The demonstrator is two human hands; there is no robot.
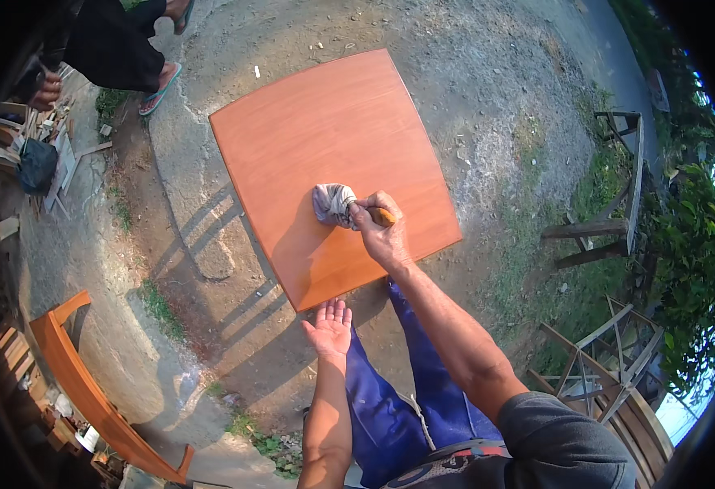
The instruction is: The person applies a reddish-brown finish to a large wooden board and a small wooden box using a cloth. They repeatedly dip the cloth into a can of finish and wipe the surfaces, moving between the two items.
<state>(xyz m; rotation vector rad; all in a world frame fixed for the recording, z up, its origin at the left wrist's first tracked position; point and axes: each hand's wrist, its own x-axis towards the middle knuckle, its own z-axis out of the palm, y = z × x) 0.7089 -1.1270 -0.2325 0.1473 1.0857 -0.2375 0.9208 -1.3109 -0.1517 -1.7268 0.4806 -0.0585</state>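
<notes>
A square wooden tabletop [325, 130] with slightly bowed edges and an orange-brown finish stands in front of me. My right hand [383, 232] is over its near half, closed around a wooden handle [382, 217]. At the handle's far end a bunched, stained whitish cloth [334, 204] rests on the tabletop; whatever it covers is hidden. My left hand [330, 328] is palm up by the near left corner, fingers stretched out, with the fingertips at the edge. It holds nothing that I can see.
Another person's leg and sandalled foot [158, 88] are at the upper left. Scrap wood and a dark bag [38, 165] lie on the left, above a curved orange-brown wooden piece [101, 395]. On the right are a wooden frame [594, 228] and a lattice-like structure [602, 359].
</notes>
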